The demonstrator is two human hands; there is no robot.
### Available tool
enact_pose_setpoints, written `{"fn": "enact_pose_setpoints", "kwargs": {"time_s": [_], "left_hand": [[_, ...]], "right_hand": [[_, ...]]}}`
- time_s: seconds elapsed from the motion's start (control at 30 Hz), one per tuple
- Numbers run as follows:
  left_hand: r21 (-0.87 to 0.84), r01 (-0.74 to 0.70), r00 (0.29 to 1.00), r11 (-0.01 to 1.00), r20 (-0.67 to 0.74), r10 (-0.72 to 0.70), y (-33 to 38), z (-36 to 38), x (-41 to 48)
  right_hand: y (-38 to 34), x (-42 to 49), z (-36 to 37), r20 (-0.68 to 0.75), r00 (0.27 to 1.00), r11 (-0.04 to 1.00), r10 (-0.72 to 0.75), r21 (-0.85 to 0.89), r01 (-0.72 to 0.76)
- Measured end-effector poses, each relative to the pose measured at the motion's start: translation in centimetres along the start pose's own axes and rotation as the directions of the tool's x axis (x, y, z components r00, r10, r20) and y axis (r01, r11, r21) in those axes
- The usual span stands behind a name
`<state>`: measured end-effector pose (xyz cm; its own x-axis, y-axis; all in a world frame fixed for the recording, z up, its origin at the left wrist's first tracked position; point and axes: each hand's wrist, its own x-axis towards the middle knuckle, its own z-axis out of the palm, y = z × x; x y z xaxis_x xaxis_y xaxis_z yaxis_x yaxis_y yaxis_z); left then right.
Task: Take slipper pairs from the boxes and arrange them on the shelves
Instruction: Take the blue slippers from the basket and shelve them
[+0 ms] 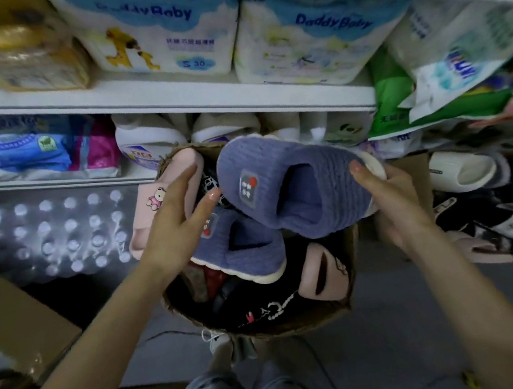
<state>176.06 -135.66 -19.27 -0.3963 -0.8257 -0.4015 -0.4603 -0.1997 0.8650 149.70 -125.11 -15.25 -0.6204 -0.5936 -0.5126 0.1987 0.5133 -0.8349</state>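
An open cardboard box [268, 330] on the floor holds several slippers. My right hand [395, 205] grips one blue knitted slipper [296, 182] by its heel end, lifted above the box with the toe pointing left. Its match, a second blue slipper [243, 250], lies on top of the pile in the box. My left hand [174, 224] reaches in with fingers straight. Its fingertips lie over a pink slipper with a bear patch [149, 205], and the thumb is near the lower blue slipper. Beige plush slippers [155, 132] sit on the shelf [204, 101] behind the box.
Diaper packs [159, 34] fill the upper shelf. A wrapped pack of water bottles [58, 233] stands at left, with another cardboard box [11, 324] in front of it. More slippers, a white one [464, 170] and dark ones, lie at right. My knees show below.
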Motion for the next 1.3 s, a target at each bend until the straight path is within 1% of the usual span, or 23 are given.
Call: {"fn": "enact_pose_setpoints", "kwargs": {"time_s": [0.07, 0.1, 0.13, 0.17, 0.27, 0.33, 0.37, 0.43, 0.5, 0.57, 0.63, 0.67, 0.73, 0.77, 0.8, 0.83, 0.9, 0.97, 1.0, 1.07, 1.17, 1.23, 1.3], "left_hand": [[0.134, -0.151, 0.987, 0.979, 0.069, 0.143, 1.8, -0.9, 0.7], [0.163, -0.235, 0.969, 0.958, 0.123, 0.216, 2.6, -1.3, 1.0], [0.159, -0.276, 0.952, 0.948, 0.178, 0.247, 3.3, -1.8, 1.2], [0.136, -0.261, 0.947, 0.956, 0.231, 0.225, 4.0, -2.3, 1.2], [0.054, -0.091, 0.917, 0.994, 0.393, 0.063, 4.3, -3.3, 1.0], [0.007, -0.004, 0.888, 1.0, 0.46, 0.0, 3.6, -3.6, 0.8], [0.003, 0.022, 0.876, 1.0, 0.482, -0.021, 3.1, -3.8, 0.7], [0.016, 0.078, 0.848, 0.997, 0.525, -0.075, 2.3, -4.2, 0.3], [-0.021, 0.18, 0.831, 0.984, 0.538, -0.14, 1.6, -4.6, -0.5], [-0.092, 0.267, 0.851, 0.959, 0.489, -0.19, 0.5, -5.3, -1.7], [-0.177, 0.321, 0.89, 0.93, 0.392, -0.232, -1.3, -6.3, -3.1], [-0.237, 0.347, 0.905, 0.907, 0.34, -0.257, -2.2, -6.9, -3.9], [-0.379, 0.391, 0.917, 0.839, 0.239, -0.32, -3.8, -8.2, -5.6], [-0.452, 0.392, 0.92, 0.801, 0.183, -0.347, -4.5, -8.9, -6.5], [-0.522, 0.38, 0.919, 0.764, 0.122, -0.374, -5.4, -9.5, -7.3], [-0.574, 0.368, 0.911, 0.731, 0.063, -0.408, -6.1, -10.1, -8.0], [-0.637, 0.353, 0.874, 0.685, -0.035, -0.484, -7.7, -11.2, -9.1], [-0.68, 0.334, 0.837, 0.653, -0.105, -0.538, -9.0, -12.0, -10.0], [-0.693, 0.338, 0.815, 0.637, -0.123, -0.566, -9.5, -12.3, -10.4], [-0.728, 0.34, 0.78, 0.595, -0.135, -0.611, -10.5, -12.5, -11.1], [-0.739, 0.369, 0.731, 0.563, -0.143, -0.667, -11.9, -12.3, -11.9], [-0.757, 0.364, 0.713, 0.544, -0.149, -0.685, -12.6, -11.9, -12.2], [-0.77, 0.35, 0.694, 0.534, -0.17, -0.7, -12.9, -11.3, -12.3]], "right_hand": [[-2.9, -0.7, -1.2, 0.105, 0.994, 0.999, -0.018, -0.041, 0.023], [-4.0, -0.9, -1.5, 0.151, 0.988, 0.998, -0.02, -0.059, 0.03], [-5.0, -1.2, -1.6, 0.203, 0.979, 0.996, -0.014, -0.078, 0.03], [-5.6, -1.2, -1.7, 0.252, 0.968, 0.996, -0.013, -0.079, 0.034], [-6.5, -1.2, -1.1, 0.343, 0.939, 0.997, 0.025, -0.083, 0.004], [-6.3, -0.9, -0.3, 0.386, 0.921, 0.999, 0.042, -0.048, -0.026], [-6.2, -0.7, 0.3, 0.391, 0.918, 0.998, 0.065, -0.02, -0.062], [-6.0, -0.2, 1.8, 0.37, 0.915, 0.985, 0.163, -0.006, -0.174], [-5.8, 0.4, 3.7, 0.363, 0.893, 0.959, 0.267, -0.014, -0.282], [-5.7, 0.9, 6.0, 0.362, 0.869, 0.933, 0.338, -0.012, -0.359], [-5.4, 1.1, 8.6, 0.365, 0.861, 0.927, 0.354, -0.015, -0.375], [-5.3, 1.1, 9.8, 0.387, 0.853, 0.925, 0.35, 0.002, -0.38], [-4.9, 1.0, 12.2, 0.471, 0.828, 0.917, 0.302, 0.093, -0.388], [-4.8, 0.9, 13.2, 0.493, 0.828, 0.922, 0.267, 0.119, -0.368], [-4.5, 0.8, 14.1, 0.478, 0.847, 0.938, 0.233, 0.119, -0.326], [-3.9, 0.7, 14.8, 0.436, 0.878, 0.962, 0.196, 0.09, -0.259], [-2.0, 0.7, 15.3, 0.358, 0.923, 0.99, 0.138, -0.052, -0.128], [0.7, 0.6, 14.8, 0.31, 0.942, 0.974, 0.128, -0.221, -0.06], [2.3, 0.5, 14.2, 0.273, 0.952, 0.956, 0.136, -0.288, -0.054], [5.5, 0.2, 13.0, 0.215, 0.964, 0.932, 0.153, -0.355, -0.069], [9.7, 0.0, 11.8, 0.193, 0.96, 0.893, 0.204, -0.438, -0.102], [11.2, 0.0, 12.3, 0.195, 0.967, 0.859, 0.166, -0.511, -0.044], [12.0, -0.1, 13.7, 0.168, 0.977, 0.811, 0.131, -0.585, -0.008]]}}
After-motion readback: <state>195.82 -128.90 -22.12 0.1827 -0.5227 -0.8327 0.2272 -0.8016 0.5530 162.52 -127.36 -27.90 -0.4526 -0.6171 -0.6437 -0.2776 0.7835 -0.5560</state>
